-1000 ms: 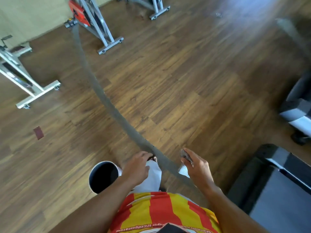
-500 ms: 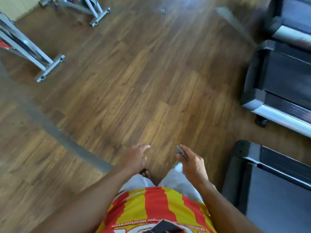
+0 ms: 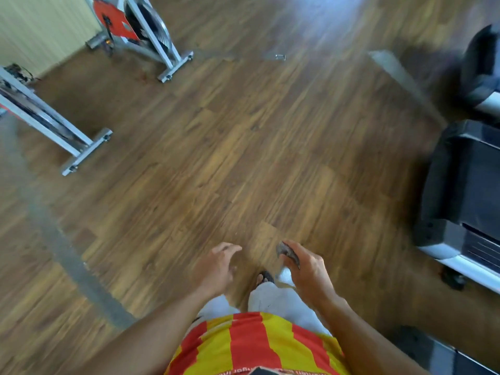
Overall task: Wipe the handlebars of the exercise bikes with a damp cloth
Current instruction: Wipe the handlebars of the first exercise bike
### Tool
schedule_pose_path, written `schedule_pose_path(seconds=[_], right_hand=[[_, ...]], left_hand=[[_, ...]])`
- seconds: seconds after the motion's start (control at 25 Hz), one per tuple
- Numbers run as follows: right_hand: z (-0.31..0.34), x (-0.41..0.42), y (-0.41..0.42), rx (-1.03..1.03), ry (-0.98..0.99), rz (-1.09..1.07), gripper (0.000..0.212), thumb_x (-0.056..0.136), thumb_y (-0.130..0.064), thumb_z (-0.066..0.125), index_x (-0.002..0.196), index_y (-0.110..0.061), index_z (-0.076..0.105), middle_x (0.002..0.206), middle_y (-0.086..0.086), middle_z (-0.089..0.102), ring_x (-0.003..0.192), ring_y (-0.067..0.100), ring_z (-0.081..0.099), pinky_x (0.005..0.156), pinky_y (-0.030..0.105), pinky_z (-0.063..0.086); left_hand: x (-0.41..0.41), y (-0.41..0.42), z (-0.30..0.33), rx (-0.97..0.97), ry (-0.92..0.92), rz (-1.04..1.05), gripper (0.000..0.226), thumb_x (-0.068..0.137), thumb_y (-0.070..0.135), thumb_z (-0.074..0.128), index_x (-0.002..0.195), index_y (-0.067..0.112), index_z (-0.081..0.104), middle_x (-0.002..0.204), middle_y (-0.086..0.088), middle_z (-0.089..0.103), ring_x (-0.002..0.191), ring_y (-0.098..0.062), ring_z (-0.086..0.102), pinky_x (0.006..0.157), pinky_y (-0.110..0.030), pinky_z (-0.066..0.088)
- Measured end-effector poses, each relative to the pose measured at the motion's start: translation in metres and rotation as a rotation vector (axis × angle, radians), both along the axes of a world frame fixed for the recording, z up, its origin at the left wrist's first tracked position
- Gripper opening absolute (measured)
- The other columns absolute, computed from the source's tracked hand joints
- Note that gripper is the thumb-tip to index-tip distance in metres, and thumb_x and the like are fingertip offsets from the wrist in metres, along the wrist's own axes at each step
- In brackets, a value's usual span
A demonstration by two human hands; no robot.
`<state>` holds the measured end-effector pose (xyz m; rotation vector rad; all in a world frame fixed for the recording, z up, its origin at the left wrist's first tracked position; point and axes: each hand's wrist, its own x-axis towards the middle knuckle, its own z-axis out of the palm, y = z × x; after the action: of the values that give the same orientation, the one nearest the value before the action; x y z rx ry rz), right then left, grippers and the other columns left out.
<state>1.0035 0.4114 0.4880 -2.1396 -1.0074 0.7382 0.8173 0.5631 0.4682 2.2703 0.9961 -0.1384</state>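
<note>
Two hands hang low in front of the person's striped shirt. The right hand point(image 3: 308, 269) curls around a small dark cloth point(image 3: 287, 253), a pale corner showing beneath the fingers. The left hand point(image 3: 216, 269) holds nothing, its fingers loosely spread. Both are over bare wooden floor point(image 3: 243, 158), touching no machine. Well apart, at the far left, stand two exercise bikes: one point(image 3: 51, 125) nearer, one point(image 3: 140, 31) by the wall; only their frames and feet show, the handlebars out of view. Treadmills point(image 3: 465, 185) line the right edge. Judging from this, no wiping is underway; whether any handlebar is already done cannot be told.
</note>
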Motion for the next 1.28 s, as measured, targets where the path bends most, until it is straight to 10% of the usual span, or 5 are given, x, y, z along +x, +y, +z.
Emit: schedule_pose_path(seconds=[0.72, 1.28], right_hand=[[0.005, 0.301, 0.328, -0.052, -0.008, -0.22, 0.031, 0.091, -0.016, 0.07, 0.122, -0.018, 0.068, 0.091, -0.016, 0.066, 0.082, 0.002, 0.063, 0.071, 0.0, 0.04], [0.004, 0.581, 0.624, -0.052, -0.022, 0.07, 0.031, 0.091, -0.014, 0.068, 0.122, -0.018, 0.068, 0.099, -0.006, 0.072, 0.086, 0.007, 0.065, 0.071, 0.003, 0.041]], left_hand=[[0.321, 0.355, 0.001, -0.017, -0.033, -0.039, 0.049, 0.082, 0.007, 0.065, 0.128, 0.02, 0.059, 0.13, 0.001, 0.056, 0.12, -0.022, 0.053, 0.1, -0.031, 0.043], [0.567, 0.605, 0.015, -0.008, -0.022, 0.167, 0.048, 0.09, 0.013, 0.062, 0.137, 0.02, 0.052, 0.139, 0.001, 0.05, 0.128, -0.021, 0.049, 0.105, -0.032, 0.04]])
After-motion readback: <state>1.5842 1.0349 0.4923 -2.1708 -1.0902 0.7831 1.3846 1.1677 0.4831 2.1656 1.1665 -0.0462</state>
